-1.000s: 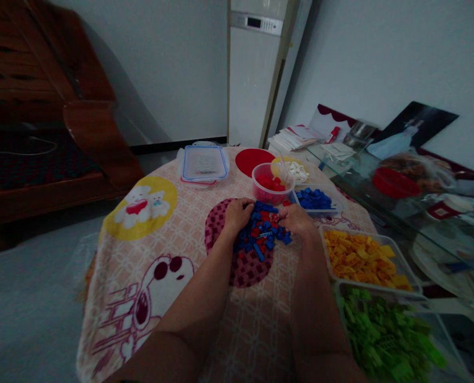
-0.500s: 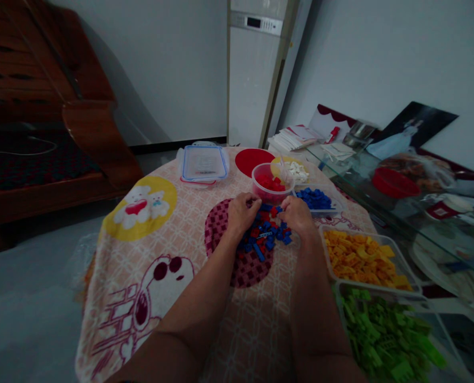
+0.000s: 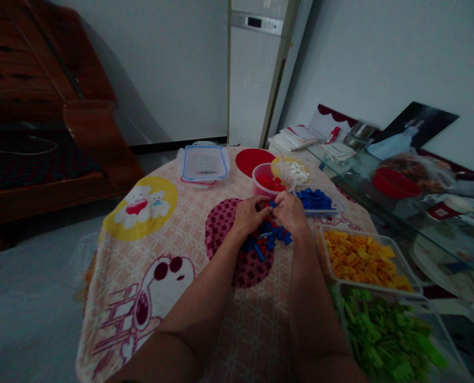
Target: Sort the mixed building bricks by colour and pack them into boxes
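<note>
My left hand [image 3: 251, 217] and my right hand [image 3: 291, 213] meet over a loose pile of blue and red building bricks [image 3: 266, 238]. The fingers of both are bent and closed, with a small blue building brick [image 3: 272, 204] pinched between their tips. A bit of red shows beside it; whether it is joined to the blue one I cannot tell. Just beyond my fingers stands a round clear tub [image 3: 256, 187] with red bricks [image 3: 269, 182] in it. To its right, blue bricks [image 3: 314, 199] fill a shallow clear container.
Yellow bricks [image 3: 360, 259] and green bricks [image 3: 388, 340] fill boxes along the right. White pieces [image 3: 298, 172] lie behind the tub, near a red round lid [image 3: 255, 161]. Stacked clear lids [image 3: 205, 163] rest at the back left. A cluttered glass table [image 3: 396, 213] adjoins on the right.
My hands have come together from either side of the pile. A small blue brick now shows between their fingertips.
</note>
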### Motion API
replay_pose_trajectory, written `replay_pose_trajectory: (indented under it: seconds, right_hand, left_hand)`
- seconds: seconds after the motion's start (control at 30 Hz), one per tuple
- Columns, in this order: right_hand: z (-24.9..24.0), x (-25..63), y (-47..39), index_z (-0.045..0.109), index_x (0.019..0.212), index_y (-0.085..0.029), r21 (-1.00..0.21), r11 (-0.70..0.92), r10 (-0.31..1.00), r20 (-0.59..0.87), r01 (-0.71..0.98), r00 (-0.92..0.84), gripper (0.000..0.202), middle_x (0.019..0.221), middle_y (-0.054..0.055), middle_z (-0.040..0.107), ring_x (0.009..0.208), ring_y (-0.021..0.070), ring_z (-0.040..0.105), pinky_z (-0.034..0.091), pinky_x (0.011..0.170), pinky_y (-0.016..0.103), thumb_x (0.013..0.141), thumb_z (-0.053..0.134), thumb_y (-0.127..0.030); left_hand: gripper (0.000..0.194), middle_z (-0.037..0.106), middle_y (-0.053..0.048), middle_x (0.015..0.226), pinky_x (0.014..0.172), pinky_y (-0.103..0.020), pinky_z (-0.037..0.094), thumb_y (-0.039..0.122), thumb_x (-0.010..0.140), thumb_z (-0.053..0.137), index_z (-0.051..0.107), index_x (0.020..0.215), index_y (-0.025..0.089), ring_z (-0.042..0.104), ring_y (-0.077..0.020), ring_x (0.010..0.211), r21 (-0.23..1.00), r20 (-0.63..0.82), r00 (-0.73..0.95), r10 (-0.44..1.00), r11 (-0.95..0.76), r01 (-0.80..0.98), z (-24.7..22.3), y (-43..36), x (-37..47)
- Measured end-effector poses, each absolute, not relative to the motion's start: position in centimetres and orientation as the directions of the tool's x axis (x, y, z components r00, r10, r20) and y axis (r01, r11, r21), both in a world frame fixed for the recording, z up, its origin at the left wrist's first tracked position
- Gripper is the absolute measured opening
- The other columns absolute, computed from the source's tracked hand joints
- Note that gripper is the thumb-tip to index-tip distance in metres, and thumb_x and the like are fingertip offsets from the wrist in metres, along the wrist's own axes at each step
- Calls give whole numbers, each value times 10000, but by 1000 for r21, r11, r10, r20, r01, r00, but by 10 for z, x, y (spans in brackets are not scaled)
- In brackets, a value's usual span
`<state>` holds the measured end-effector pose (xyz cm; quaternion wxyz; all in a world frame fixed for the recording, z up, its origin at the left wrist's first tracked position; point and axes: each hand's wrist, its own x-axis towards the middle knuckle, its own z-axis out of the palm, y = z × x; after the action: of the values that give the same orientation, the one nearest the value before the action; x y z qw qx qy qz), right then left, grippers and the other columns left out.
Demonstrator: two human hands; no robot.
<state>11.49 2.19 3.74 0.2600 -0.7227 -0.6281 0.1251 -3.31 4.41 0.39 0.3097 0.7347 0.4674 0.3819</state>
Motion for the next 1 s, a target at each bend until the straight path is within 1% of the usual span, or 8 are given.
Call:
replay_pose_trajectory:
  seconds: [0.23,0.4,0.5,0.6,0.7,0.77,0.87,1.0]
  right_hand:
    - [37,119,20,612,883,-216,-628,-24,976,154,778,154,213,699,-23,661,708,183,650,471,684,277,688,606,-131]
    - [38,132,19,615,856,-216,-611,-70,950,201,789,240,211,708,-7,670,708,201,654,477,699,295,662,599,-135]
    - [39,145,18,642,873,-209,-583,-169,875,282,795,393,221,755,24,700,745,226,669,497,752,323,665,611,-140]
    - [39,160,14,684,956,-188,-590,-298,742,351,750,571,268,808,62,733,811,258,691,513,818,356,694,633,-160]
    - [38,169,12,717,1056,-166,-602,-342,638,414,721,649,325,853,91,758,859,279,703,519,855,378,739,660,-214]
    - [36,170,14,743,1031,-162,-606,-324,665,400,726,631,276,843,97,764,833,272,709,526,830,368,787,638,-235]
    - [34,161,18,776,934,-169,-578,-244,794,342,779,502,224,835,89,774,802,242,718,527,799,328,853,573,-221]
    - [32,138,23,802,924,-185,-449,-177,916,251,876,313,244,931,82,799,910,224,732,509,854,289,900,558,-195]
  left_hand:
    - [327,774,-28,849,751,-263,546,267,848,689,786,1147,177,690,-162,766,887,256,271,928,-337,316,-1,47,-33]
    - [324,786,-34,897,806,-283,556,248,850,701,783,1157,181,698,-169,794,854,261,287,922,-359,376,1,44,-32]
    - [305,799,-49,1015,912,-319,557,226,849,712,785,1143,196,722,-200,914,809,260,300,918,-377,452,3,42,-31]
    - [315,782,-53,1164,1048,-361,519,204,837,728,785,1145,234,705,-237,1096,748,273,336,901,-419,516,4,40,-30]
    - [288,772,-56,1199,1084,-360,502,200,859,702,785,1133,237,686,-236,1150,742,295,283,912,-406,533,5,41,-31]
    - [258,777,-62,1171,1044,-342,521,195,887,654,788,1107,218,699,-222,1096,769,302,185,935,-354,533,4,42,-34]
    - [244,782,-71,1125,992,-325,537,206,909,616,791,1079,197,709,-211,1027,791,297,56,953,-278,545,0,48,-41]
    - [266,777,-92,1144,993,-330,539,213,911,624,777,1123,165,715,-214,1016,768,243,6,970,-196,609,-8,55,-48]
